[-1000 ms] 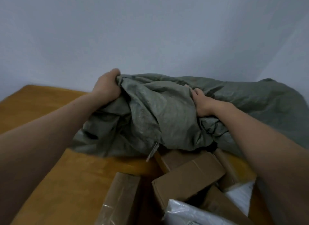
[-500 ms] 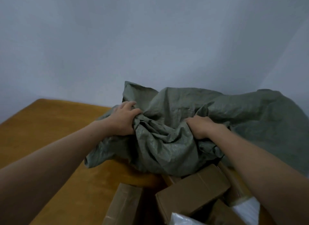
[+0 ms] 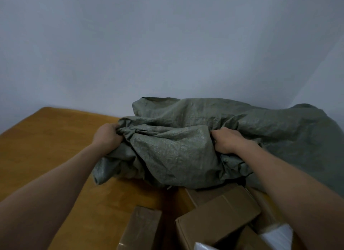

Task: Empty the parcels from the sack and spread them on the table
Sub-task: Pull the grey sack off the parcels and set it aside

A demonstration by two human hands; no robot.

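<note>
A crumpled grey-green woven sack (image 3: 186, 147) lies bunched on the wooden table (image 3: 46, 147), reaching off to the right. My left hand (image 3: 107, 138) grips a fold at its left end. My right hand (image 3: 226, 141) grips a fold near its middle. Below the sack's near edge lie brown cardboard parcels: a large box (image 3: 217, 218) and a taped box (image 3: 141, 229) to its left. White plastic mailers (image 3: 277, 235) show at the bottom right. Whatever is inside the sack is hidden.
A plain grey wall rises right behind the table. The table's left part shows bare orange-brown wood up to its far left corner (image 3: 44, 108). More cardboard (image 3: 251, 239) is wedged between the large box and the mailers.
Both hands have lowered the sack from a raised hold down towards the table. My left hand shifted its grip on the cloth, and the sack has slumped and spread wider.
</note>
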